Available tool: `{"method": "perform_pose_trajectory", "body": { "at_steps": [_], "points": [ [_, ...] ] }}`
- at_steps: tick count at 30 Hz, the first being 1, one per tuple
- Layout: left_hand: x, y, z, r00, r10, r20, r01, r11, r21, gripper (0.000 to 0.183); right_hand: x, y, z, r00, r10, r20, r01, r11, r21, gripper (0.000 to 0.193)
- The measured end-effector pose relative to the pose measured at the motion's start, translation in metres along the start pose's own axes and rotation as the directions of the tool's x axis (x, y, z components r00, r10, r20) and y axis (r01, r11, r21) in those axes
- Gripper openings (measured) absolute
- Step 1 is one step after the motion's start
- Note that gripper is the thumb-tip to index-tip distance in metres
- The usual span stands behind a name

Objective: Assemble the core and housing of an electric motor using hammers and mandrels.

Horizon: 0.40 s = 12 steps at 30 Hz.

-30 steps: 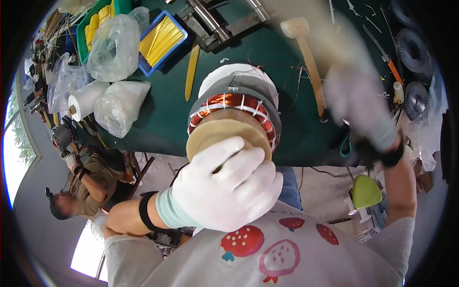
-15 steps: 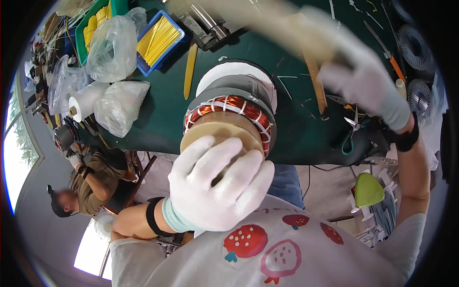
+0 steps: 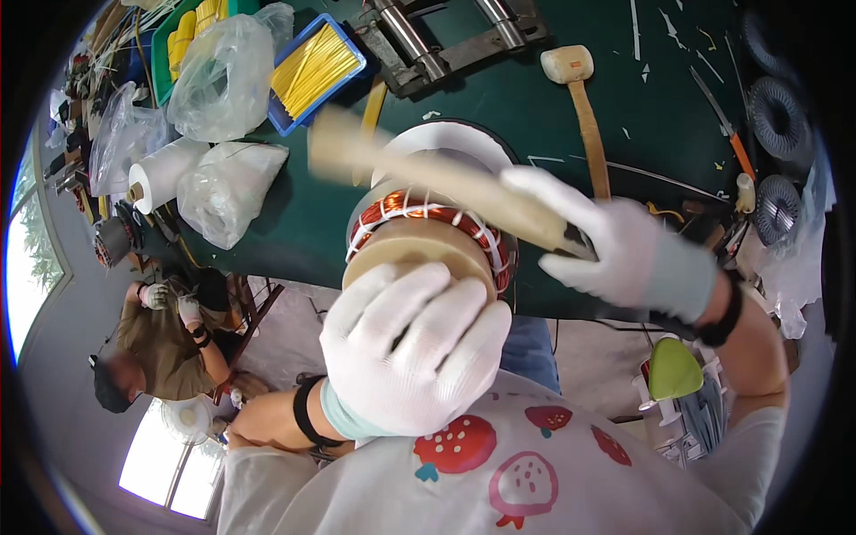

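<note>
My left hand (image 3: 415, 348), in a white knit glove, is curled over a beige round block (image 3: 417, 239). The block sits against the near end of a motor stator, inside its ring of copper windings (image 3: 401, 206) laced with white cord. My right hand (image 3: 620, 254), gloved too, grips the dark narrow end of a wooden club (image 3: 446, 181). The club slants up and left above the stator; its far end is smeared by motion. I cannot tell whether it touches anything. Behind the stator shows a white round rim (image 3: 428, 135).
Beyond the stator are a metal fixture with steel rods (image 3: 410, 40), a mallet (image 3: 571, 67) and a blue bin of yellow strips (image 3: 316, 76). Plastic bags (image 3: 232, 192) and a white roll (image 3: 165, 178) lie left; an orange-handled knife (image 3: 740, 152) and slotted cores (image 3: 777, 209) right. A co-worker (image 3: 165, 343) sits at left.
My right hand has swung down and left with the club, bringing it over the stator. My left hand stays on the beige block. The view has shifted slightly.
</note>
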State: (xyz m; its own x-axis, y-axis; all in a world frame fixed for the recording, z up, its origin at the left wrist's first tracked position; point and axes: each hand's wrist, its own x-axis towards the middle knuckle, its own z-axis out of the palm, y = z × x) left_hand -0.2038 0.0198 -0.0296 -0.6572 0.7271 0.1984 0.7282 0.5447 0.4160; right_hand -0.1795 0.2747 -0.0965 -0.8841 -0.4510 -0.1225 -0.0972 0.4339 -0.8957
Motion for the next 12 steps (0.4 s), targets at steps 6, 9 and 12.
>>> {"method": "perform_pose_trajectory", "body": {
  "at_steps": [6, 9, 12],
  "points": [
    [-0.001, -0.015, -0.009, 0.964, 0.251, 0.091, -0.239, 0.963, -0.123, 0.035, 0.019, 0.025, -0.098, 0.833, 0.479, -0.278, -0.236, 0.762, 0.603, 0.021],
    [0.005, -0.028, -0.012, 0.933, 0.327, 0.148, -0.304, 0.94, -0.154, 0.032, 0.018, -0.013, -0.023, 0.941, 0.248, 0.232, -0.194, 0.954, -0.23, 0.056],
    [0.0, -0.025, -0.024, 0.926, 0.297, 0.236, -0.287, 0.955, -0.073, 0.038, 0.042, -0.022, -0.051, 0.688, 0.54, 0.484, -0.708, 0.647, 0.285, 0.083]
  ]
}}
